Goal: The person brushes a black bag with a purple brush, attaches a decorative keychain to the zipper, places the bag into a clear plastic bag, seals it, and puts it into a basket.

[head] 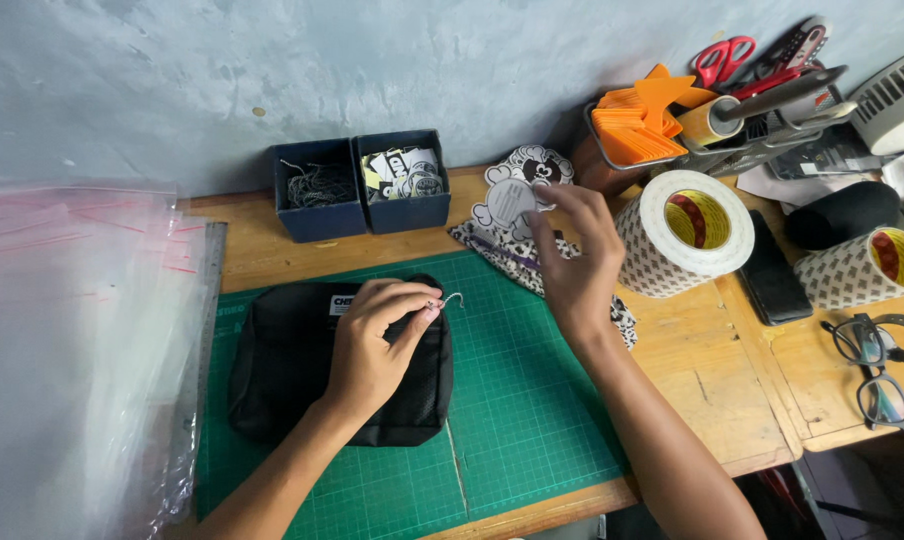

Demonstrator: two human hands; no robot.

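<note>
Here: left hand (372,345) resting on black pouch (337,362), thumb and forefinger pinched together on a small metal hook (453,298) at the pouch's upper right corner. Pouch lying flat on green cutting mat (532,430), left of centre. Right hand (572,250) raised over the mat's far edge, fingertips closed on a round grey tag (513,202) taken from a stack of black-and-white cut-out cards (532,170). Behind, against the wall: two dark blue boxes, left box (317,215) holding thin wire pieces, right box (407,210) holding printed tags. To the right: large tape roll (687,235), second tape roll (867,265), black phone (770,280), spectacles (877,370). Far left: clear plastic bags (72,350) piled beside a steel ruler (210,300).
</note>
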